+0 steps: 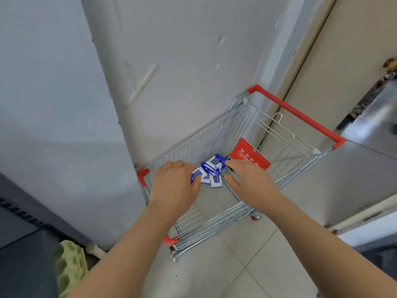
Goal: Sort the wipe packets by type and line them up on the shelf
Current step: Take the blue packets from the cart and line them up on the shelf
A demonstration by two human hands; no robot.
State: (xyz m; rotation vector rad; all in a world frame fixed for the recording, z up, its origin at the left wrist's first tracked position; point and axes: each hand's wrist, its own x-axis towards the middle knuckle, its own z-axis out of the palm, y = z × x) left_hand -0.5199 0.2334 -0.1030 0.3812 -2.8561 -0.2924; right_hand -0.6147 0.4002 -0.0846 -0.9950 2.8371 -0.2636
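Several blue-and-white wipe packets (pixel 209 173) form a loose bunch inside a small wire shopping cart (pixel 214 134). My left hand (pixel 175 183) grips the left side of the bunch, fingers curled over it and thumb under a packet. My right hand (pixel 249 179) reaches in from the right, with its fingertips on the far packets and its thumb at the near edge of the bunch. No shelf is in view.
The cart has a red handle (pixel 294 112) and a red child-seat flap (pixel 249 154). It stands on pale floor tiles against a grey wall (pixel 171 61). A green cloth (pixel 68 269) lies at the lower left. A door frame (pixel 309 50) rises on the right.
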